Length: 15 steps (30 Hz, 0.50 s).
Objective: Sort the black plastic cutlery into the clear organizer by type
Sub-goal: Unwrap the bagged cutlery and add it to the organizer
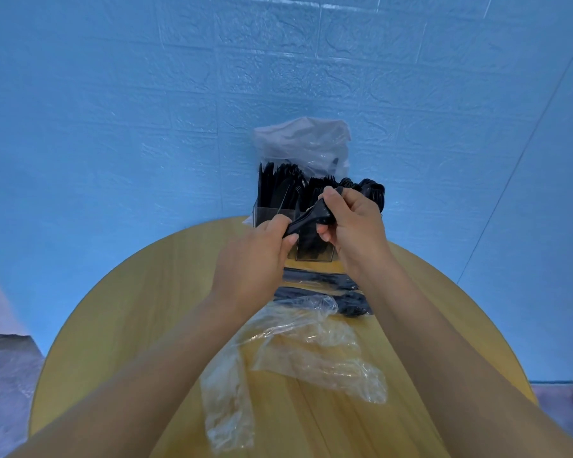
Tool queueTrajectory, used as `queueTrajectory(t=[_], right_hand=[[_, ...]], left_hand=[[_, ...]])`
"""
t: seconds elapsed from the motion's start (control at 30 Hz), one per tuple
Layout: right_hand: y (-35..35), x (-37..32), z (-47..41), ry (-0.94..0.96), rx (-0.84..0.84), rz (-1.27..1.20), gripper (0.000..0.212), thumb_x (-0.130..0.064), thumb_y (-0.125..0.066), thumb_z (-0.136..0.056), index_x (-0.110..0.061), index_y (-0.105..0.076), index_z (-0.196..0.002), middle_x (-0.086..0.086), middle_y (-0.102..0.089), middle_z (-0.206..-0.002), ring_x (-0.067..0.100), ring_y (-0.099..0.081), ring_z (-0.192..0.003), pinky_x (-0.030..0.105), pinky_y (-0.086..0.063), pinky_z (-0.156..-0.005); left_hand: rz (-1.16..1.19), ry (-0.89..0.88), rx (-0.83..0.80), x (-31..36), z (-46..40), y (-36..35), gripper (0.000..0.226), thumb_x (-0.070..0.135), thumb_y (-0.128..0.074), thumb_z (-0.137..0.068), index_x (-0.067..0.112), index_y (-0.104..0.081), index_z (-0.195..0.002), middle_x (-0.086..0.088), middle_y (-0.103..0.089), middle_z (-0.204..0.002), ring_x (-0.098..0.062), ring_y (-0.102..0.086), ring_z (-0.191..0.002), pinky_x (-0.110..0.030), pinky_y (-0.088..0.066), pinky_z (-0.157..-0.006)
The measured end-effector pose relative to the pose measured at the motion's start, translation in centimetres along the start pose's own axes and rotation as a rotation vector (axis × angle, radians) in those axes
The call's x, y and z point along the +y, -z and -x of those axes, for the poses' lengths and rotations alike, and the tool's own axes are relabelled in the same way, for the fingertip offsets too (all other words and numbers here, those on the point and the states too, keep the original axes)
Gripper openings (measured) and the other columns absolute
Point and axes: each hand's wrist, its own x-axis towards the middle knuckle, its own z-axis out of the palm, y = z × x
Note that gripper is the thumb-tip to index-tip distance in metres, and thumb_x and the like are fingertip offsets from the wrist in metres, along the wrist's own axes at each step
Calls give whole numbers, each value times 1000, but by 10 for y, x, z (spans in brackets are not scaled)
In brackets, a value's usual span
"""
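A clear organizer (275, 215) stands at the far edge of the round table, packed with upright black cutlery in its compartments: knives (277, 183) on the left, forks in the middle, spoons (371, 190) on the right. Just in front of it, both hands hold a small bunch of black cutlery (308, 219). My left hand (255, 256) pinches the handle end. My right hand (351, 223) grips the other end with curled fingers. More black cutlery (328, 292) lies flat on the table between my forearms.
The round wooden table (129, 309) stands against a blue wall. Crumpled clear plastic bags (305, 352) lie on it near me. A clear bag (306, 143) with some dark pieces stands behind the organizer.
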Motion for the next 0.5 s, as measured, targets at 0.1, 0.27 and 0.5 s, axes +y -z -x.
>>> queueTrajectory(t=[0.1,0.27,0.5], right_hand=[[0,-6,-6,5,17,-28,22,-28,-50,-98,-12,-56,-84,9,-55,-76,8,-47,-43,21,-38,-45],[4,-13,-14,-39,-102,-237,26,-32,-43,-100,-13,-59,-91,5,-61,-76,10,-50,-49,22,-39,-49],[6,5,-30,-33,-144,-289,17,-16,-51,-95,-10,-55,-80,-1,-59,-66,6,-52,-51,17,-46,-51]], left_hand=[[124,11,-43,-1,-12,-9,26,35,-30,-101,15,-47,-96,6,-44,-63,-16,-46,-54,-29,-29,-46],[490,71,-50,-3,-25,-25,30,34,-34,-100,10,-43,-84,-1,-43,-62,-15,-39,-54,-32,-31,-53],[783,183,1,-8,-22,-46,26,29,-37,-100,17,-56,-87,11,-44,-57,-3,-41,-54,-17,-34,-54]])
